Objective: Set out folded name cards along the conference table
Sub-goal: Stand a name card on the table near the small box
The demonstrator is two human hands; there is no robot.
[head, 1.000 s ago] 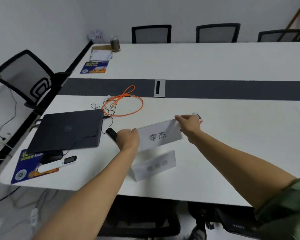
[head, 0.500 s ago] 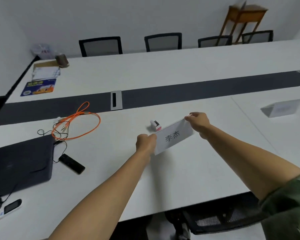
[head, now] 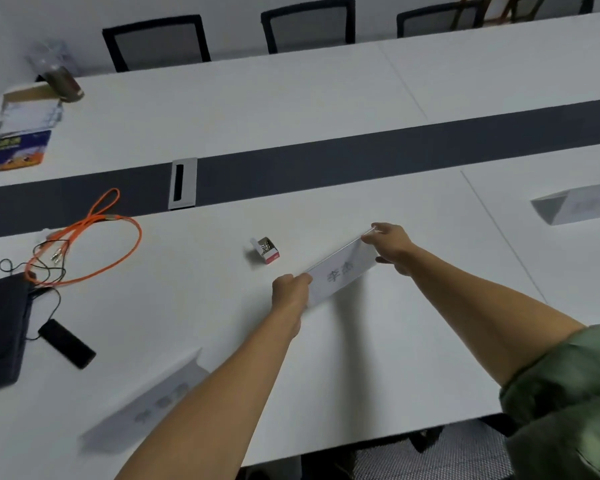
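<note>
Pinching the folded white paper name card (head: 340, 277) at either end: left hand (head: 290, 291), right hand (head: 390, 245).

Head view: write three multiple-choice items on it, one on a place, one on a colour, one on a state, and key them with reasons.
1. Where is the small red-and-white box?
A. on a shelf
B. between the orange cable and the held name card
C. in a drawer

2. What colour is the centre strip of the table?
A. dark grey
B. orange
C. green

3. How is the held name card gripped?
A. by one hand only
B. by no hand
C. by both hands, one at each end

Key:
1. B, it lies between them.
2. A, the band reads dark grey.
3. C, the left hand and right hand pinch its ends.
</note>
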